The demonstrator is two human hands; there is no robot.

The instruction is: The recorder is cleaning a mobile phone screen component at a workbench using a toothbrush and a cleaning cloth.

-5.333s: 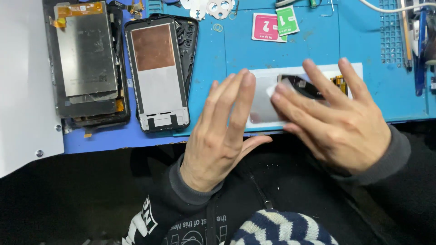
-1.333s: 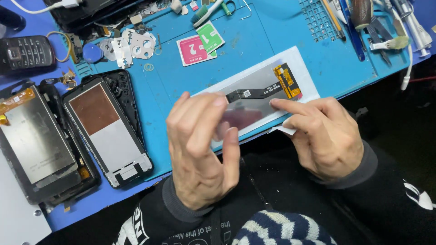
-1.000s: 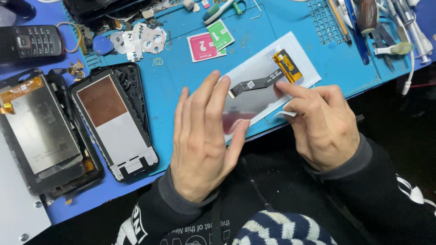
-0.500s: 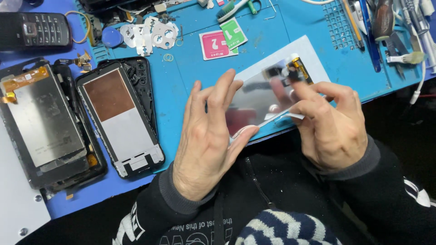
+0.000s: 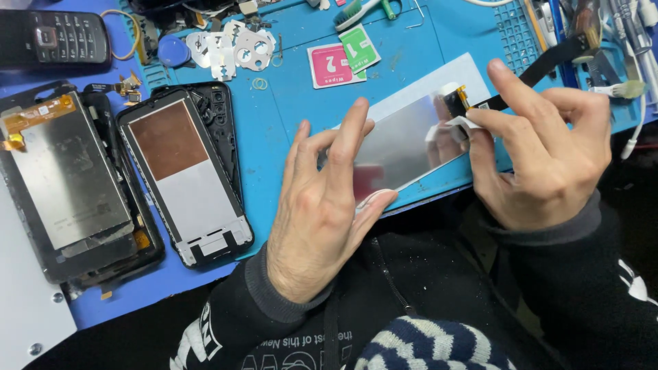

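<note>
Display panel (image 5: 404, 147) glossy, mirror-like; mat (image 5: 288, 130) matt blue rubber; shields (image 5: 236, 49) bare metal.

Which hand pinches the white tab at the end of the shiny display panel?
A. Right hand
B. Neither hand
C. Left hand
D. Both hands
A: the right hand pinches the white tab at the panel's far end, while the left hand only holds the panel's near edge with its fingers.
</note>
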